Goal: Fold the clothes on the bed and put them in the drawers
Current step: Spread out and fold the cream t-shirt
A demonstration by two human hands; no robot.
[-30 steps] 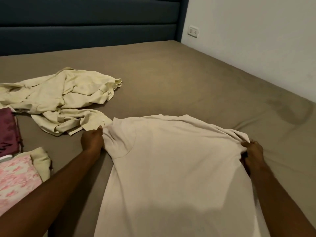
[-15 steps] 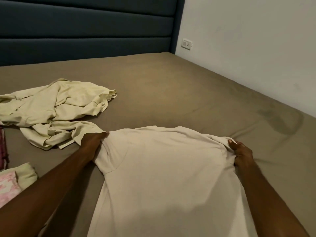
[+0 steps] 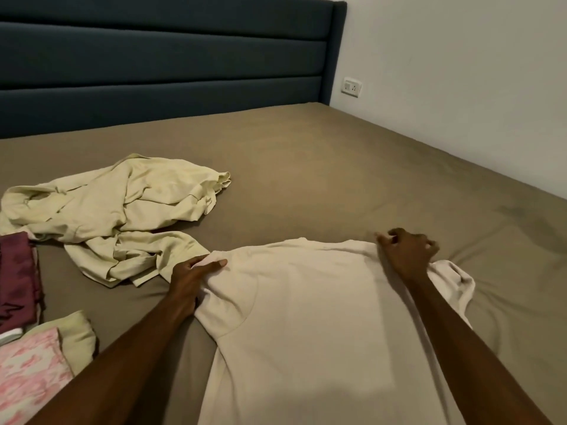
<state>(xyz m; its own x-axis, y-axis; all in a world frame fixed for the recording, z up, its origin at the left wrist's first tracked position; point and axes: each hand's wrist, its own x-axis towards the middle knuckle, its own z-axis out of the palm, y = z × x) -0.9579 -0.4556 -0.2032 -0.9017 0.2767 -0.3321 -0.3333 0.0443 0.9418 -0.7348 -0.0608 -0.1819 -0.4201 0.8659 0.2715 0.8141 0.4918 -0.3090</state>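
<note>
We have the cream T-shirt spread flat on the bed, just right of the crumpled pale-yellow garment. Our left hand pinches the shirt's left shoulder. Our right hand sits at its right shoulder, fingers curled; we cannot tell whether they grip cloth.

Home bedroom, bed with padded blue headboard, loose clothes, apparently a wall socket

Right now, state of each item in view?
white shirt: spread flat, unfolded
left hand: grips shirt's left shoulder
right hand: fingers curled at shirt's right shoulder
yellow-green garment: crumpled, unfolded
maroon cloth: folded
pink patterned cloth: folded
</note>
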